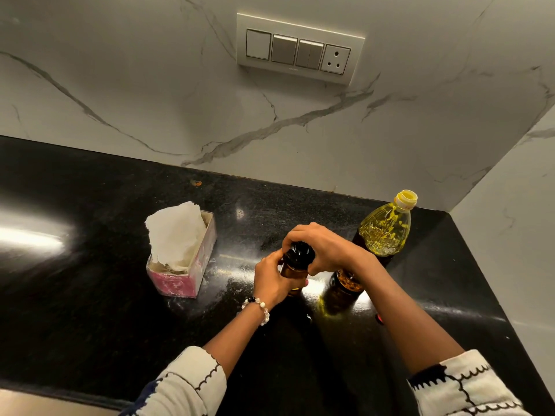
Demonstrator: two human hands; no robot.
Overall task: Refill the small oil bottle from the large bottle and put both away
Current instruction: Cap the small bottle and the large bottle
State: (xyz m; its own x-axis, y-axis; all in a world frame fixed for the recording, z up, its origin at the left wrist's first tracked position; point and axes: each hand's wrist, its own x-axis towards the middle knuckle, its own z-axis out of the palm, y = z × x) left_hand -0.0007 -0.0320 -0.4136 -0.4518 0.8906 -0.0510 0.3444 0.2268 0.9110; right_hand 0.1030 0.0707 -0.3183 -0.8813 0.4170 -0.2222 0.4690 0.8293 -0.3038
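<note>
Right hand (326, 250): clenched from above over the black cap (299, 251) of the small oil bottle (294, 270), fingers curled round the cap's far side.

Left hand (274, 280): wrapped round the amber body of the small oil bottle below the cap; beaded bracelet (259, 307) on the wrist.

Small oil bottle: upright on the black worktop (90, 265), long axis vertical, cap pointing up, near the middle of the scene. No label readable.

Large bottle (383, 232): just right of and beyond the hands, upright, yellow cap (406, 199) on and pointing up. Yellow oil shows in the upper part; raised lettering on the shoulder cannot be read. Lower part partly hidden behind the right wrist.

Tissue box (183, 265): pink and white, left of the hands, well apart from them, white tissue standing out of the top. Print on it illegible.

Worktop: open room to the far left and to the near side; closed by the marble wall (150, 85) at the far edge and a side wall at the right, forming a corner just behind the large bottle.

Switch panel (298, 49): on the far wall, three switches and a socket; small maker's mark too small to read.
</note>
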